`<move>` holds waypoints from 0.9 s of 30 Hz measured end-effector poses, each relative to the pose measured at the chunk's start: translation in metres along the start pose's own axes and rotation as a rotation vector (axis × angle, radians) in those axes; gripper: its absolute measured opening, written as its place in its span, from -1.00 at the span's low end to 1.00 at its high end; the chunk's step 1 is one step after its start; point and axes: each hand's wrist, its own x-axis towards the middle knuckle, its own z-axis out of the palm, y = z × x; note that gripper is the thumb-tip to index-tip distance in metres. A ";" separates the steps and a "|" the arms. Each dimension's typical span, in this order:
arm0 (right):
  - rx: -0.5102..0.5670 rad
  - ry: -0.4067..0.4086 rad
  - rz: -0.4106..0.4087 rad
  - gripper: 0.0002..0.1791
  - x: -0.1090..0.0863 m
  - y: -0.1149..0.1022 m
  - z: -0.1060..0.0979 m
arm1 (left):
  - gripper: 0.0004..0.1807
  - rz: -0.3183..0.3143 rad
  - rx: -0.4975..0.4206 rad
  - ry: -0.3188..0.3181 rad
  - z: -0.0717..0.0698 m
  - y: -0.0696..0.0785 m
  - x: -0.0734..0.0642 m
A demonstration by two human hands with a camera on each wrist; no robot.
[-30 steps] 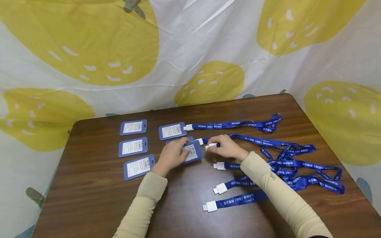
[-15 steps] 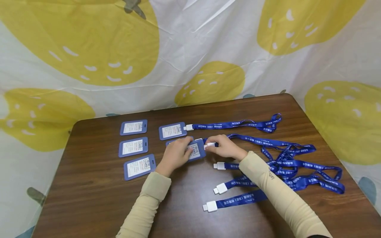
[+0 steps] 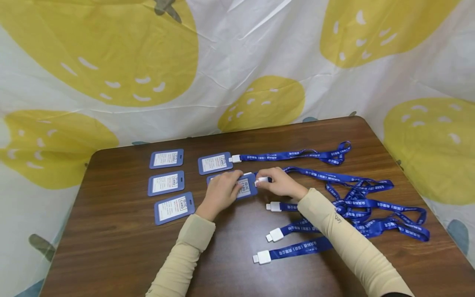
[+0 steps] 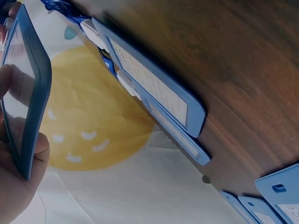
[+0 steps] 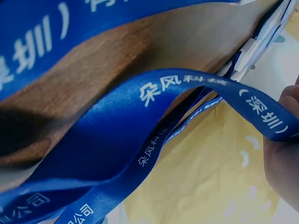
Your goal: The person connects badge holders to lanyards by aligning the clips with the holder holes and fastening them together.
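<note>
My left hand (image 3: 222,192) grips a blue ID card holder (image 3: 251,186) with a white card inside, raised off the table in the left wrist view. With my right hand (image 3: 280,183) I pinch the white clip (image 3: 262,180) of a blue lanyard (image 5: 261,109), right at the holder's slotted end. Whether the clip sits in the slot cannot be made out. Partly hidden behind my left hand lies another holder (image 3: 211,178) with a lanyard clip at its end. Farther back, a holder (image 3: 215,163) is joined to a lanyard's white clip (image 3: 236,159).
Holders lie in a column at the left, the nearest holder (image 3: 174,208) closest to me. Lanyards with white clips, such as the front clip (image 3: 264,257), spread over the right of the brown table (image 3: 111,255). A fruit-patterned curtain (image 3: 256,53) hangs behind.
My left hand has carried the card holder a little to the right, up to the white clip. My right hand has barely moved and keeps pinching that clip.
</note>
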 end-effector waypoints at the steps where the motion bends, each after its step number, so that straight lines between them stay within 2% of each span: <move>1: 0.003 0.002 -0.003 -0.96 0.000 0.000 0.000 | -0.72 0.000 0.001 0.003 0.000 0.000 0.000; 16: 0.051 0.045 -0.009 -0.95 0.003 -0.001 0.003 | -0.72 -0.028 -0.005 0.029 0.002 -0.001 0.000; 23: 0.033 0.057 -0.007 -0.92 0.002 -0.005 0.004 | -0.73 -0.059 -0.028 0.037 0.004 0.000 -0.001; 27: 0.019 0.039 0.003 -0.92 0.002 -0.004 0.004 | -0.73 -0.053 -0.031 0.025 0.003 0.000 -0.001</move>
